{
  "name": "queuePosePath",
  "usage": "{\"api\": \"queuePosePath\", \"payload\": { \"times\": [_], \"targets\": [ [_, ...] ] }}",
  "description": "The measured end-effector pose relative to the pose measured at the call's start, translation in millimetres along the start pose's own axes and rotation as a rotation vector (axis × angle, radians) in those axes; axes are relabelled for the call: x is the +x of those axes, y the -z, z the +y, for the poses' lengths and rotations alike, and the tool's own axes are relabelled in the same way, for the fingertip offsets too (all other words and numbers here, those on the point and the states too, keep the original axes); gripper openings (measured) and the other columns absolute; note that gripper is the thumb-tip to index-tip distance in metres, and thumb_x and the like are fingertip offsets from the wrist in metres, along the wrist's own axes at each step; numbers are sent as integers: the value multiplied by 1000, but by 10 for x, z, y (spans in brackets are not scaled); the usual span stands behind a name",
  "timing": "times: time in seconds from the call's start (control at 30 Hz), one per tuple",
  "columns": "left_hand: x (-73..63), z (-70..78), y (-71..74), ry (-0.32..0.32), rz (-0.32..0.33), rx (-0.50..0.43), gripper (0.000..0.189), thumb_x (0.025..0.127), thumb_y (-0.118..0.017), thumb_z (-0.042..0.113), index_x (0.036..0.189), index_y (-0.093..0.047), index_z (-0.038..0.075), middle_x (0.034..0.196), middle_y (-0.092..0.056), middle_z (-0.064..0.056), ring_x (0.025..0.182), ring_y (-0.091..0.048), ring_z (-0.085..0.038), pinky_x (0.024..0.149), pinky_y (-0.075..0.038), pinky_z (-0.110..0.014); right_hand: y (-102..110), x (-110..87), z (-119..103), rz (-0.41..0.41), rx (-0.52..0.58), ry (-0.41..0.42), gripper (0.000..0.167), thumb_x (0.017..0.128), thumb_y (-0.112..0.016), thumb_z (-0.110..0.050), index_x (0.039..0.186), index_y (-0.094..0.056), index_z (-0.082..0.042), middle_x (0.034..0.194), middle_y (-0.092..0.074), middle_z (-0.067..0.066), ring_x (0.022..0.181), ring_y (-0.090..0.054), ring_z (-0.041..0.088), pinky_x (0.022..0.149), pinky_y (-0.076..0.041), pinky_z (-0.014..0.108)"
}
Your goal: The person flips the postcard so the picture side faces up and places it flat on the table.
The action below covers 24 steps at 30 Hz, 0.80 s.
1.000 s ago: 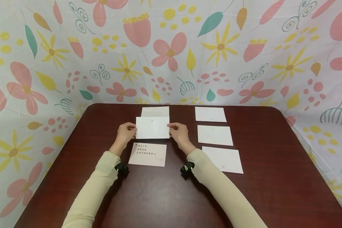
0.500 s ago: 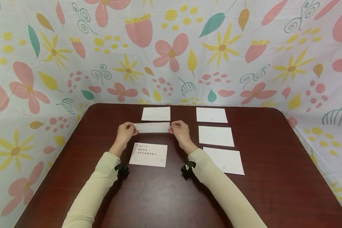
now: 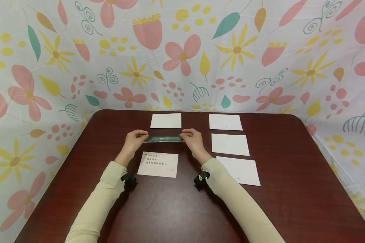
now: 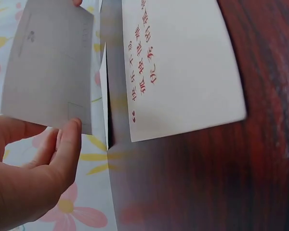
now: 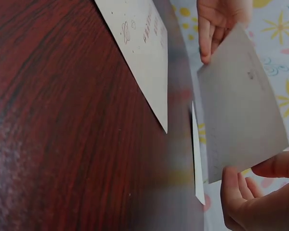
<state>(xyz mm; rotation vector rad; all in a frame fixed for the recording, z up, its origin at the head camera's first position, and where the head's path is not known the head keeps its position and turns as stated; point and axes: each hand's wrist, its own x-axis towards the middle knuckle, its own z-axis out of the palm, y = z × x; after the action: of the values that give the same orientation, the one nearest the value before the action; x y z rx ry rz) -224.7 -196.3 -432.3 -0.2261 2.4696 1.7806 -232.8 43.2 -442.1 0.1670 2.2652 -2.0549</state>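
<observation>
Between both hands a postcard (image 3: pixel 164 139) is held above the table, tipped so that its dark green picture side shows as a thin strip in the head view. Its white back, with a small stamp box, faces the left wrist camera. My left hand (image 3: pixel 134 141) pinches the left short edge between thumb and fingers. The opposite edge is pinched by my right hand (image 3: pixel 193 141). Nearer to me lies a pale card (image 3: pixel 158 164) with lines of red-brown lettering. Behind the held postcard a blank-looking white card (image 3: pixel 166 120) lies flat.
On the right, a column of white cards lies on the dark red-brown table (image 3: pixel 170 209): a far card (image 3: pixel 225 122), a middle card (image 3: pixel 230 144) and a near card (image 3: pixel 243 170), partly covered by the right sleeve. A floral cloth (image 3: pixel 182 77) hangs behind the table.
The held postcard has turned over its long axis: its white face showed first, then narrowed, and now the green side shows. Both hands keep their grip in nearly the same place.
</observation>
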Motion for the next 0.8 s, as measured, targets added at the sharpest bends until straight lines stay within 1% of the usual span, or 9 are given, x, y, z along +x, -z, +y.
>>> {"api": "queuePosePath", "payload": {
  "times": [0.1,0.23,0.37,0.47,0.57,0.6,0.67,0.77,0.8],
  "targets": [
    [-5,6,-6,-12,-3,50,31,96,-58,6,125,-59,-4,118,-59,-19,106,-58,-29,93,-48,-41,12,-13,-8,-4,-56,17,30,92,-61,-2,122,-62,4,110,-65,18,102,-61,29,88,-50,38],
    [-11,10,-12,-8,3,64,32,94,-59,3,125,-59,-2,120,-58,-20,109,-58,-32,93,-48,-42,14,-22,-17,11,-107,23,28,89,-63,-1,118,-66,-1,111,-63,15,101,-59,27,84,-51,36],
    [-14,7,-7,-2,9,70,31,94,-59,2,125,-60,-1,120,-58,-20,108,-58,-33,93,-48,-43,8,-23,-26,18,-120,18,25,88,-64,-1,113,-69,-2,111,-63,15,98,-60,26,82,-51,34],
    [-14,4,-3,-4,-8,76,31,94,-59,3,125,-61,1,121,-58,-20,108,-58,-33,94,-48,-43,8,-25,-28,14,-129,12,23,89,-63,-1,111,-70,-2,112,-63,15,99,-60,26,83,-51,34],
    [-10,4,5,-11,-39,98,36,93,-61,5,129,-59,4,124,-57,-19,109,-58,-32,94,-48,-43,14,-20,-23,-2,-126,5,24,90,-63,-2,113,-70,-3,116,-61,14,103,-58,26,85,-51,36],
    [-7,3,9,-16,-52,107,38,93,-62,5,131,-58,5,123,-57,-19,108,-58,-32,93,-48,-44,16,-12,-18,-9,-128,3,25,90,-62,-2,114,-70,-4,118,-60,14,105,-57,26,86,-50,36],
    [4,-2,21,-37,-74,131,42,93,-63,6,134,-56,7,120,-58,-19,105,-59,-31,91,-49,-43,19,3,-10,-26,-135,6,27,90,-62,-2,116,-69,-4,120,-58,15,104,-58,25,86,-51,37],
    [26,-8,30,-75,-90,183,47,91,-64,5,136,-54,8,109,-60,-20,98,-60,-30,83,-51,-40,18,23,-6,-46,-155,11,30,89,-63,-1,118,-68,-4,123,-57,16,97,-62,27,84,-53,39],
    [36,-12,34,-92,-94,211,48,90,-65,4,137,-53,7,109,-60,-20,97,-60,-30,80,-52,-39,15,29,-5,-53,-167,11,32,88,-64,-1,120,-67,-5,124,-57,16,95,-63,28,83,-53,39]
  ]
}}
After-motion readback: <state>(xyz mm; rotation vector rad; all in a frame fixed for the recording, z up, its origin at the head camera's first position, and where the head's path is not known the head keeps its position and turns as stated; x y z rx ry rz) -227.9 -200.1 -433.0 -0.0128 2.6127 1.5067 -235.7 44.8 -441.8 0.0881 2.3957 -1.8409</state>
